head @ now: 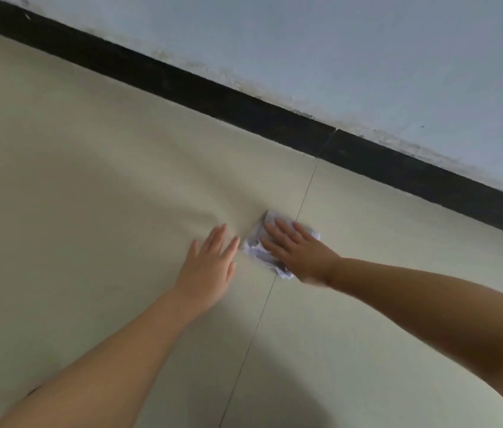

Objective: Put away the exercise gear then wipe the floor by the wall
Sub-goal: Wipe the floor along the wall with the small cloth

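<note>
A crumpled white cloth [255, 247] lies on the pale tiled floor [89, 168], on a thin tile joint. My right hand [296, 253] presses flat on the cloth with straight fingers and covers most of it. My left hand [210, 267] rests flat on the bare tile just left of the cloth, fingers spread and straight. No exercise gear is in view.
A black skirting strip [244, 109] runs diagonally from upper left to right, under a scuffed grey-blue wall [367, 57]. It lies a short way beyond the cloth. A tile joint [262, 310] runs from the skirting down past the cloth towards me.
</note>
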Tool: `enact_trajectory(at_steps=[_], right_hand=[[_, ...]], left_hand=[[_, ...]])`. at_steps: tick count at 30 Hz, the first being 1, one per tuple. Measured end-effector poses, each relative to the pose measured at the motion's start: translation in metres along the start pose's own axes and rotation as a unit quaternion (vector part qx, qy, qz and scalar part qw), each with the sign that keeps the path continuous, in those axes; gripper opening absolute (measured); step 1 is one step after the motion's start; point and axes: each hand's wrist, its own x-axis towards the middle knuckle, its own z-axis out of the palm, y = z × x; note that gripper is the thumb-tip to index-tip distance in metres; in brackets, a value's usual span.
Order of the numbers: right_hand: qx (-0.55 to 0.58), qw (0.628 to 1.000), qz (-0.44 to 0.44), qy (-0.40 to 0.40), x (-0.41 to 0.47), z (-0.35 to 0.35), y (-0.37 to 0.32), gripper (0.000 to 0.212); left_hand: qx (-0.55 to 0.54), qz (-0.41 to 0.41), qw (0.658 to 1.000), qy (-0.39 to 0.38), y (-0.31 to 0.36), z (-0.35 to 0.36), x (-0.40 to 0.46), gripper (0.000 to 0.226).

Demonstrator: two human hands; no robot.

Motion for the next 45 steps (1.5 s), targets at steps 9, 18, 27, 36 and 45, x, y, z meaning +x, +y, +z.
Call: enact_trajectory(at_steps=[9, 18, 27, 36, 45], right_hand=[[0.182, 0.945, 0.231, 0.147, -0.014, 0.027, -0.017, 0.056], [0.066, 0.991, -0.098, 0.063, -0.092, 0.083, -0.055, 0.052], [0.200, 0.947, 0.230, 0.101, -0.035, 0.032, 0.028, 0.054], [0.031, 0.986, -0.149, 0.069, -0.109, 0.099, -0.080, 0.045], [0.194, 0.922, 0.323, 0.092, -0.070, 0.042, 0.073, 0.054]], left_hand=[[0.000, -0.065, 0.997, 0.035, 0.026, 0.051, -0.023, 0.056], [0.025, -0.077, 0.997, -0.004, 0.029, 0.044, -0.022, 0.057], [0.031, -0.083, 0.995, -0.055, 0.030, 0.027, -0.019, 0.057], [0.017, -0.098, 0.994, -0.046, 0.042, 0.020, -0.015, 0.062], [-0.012, -0.158, 0.978, -0.138, 0.063, -0.011, 0.010, 0.056]])
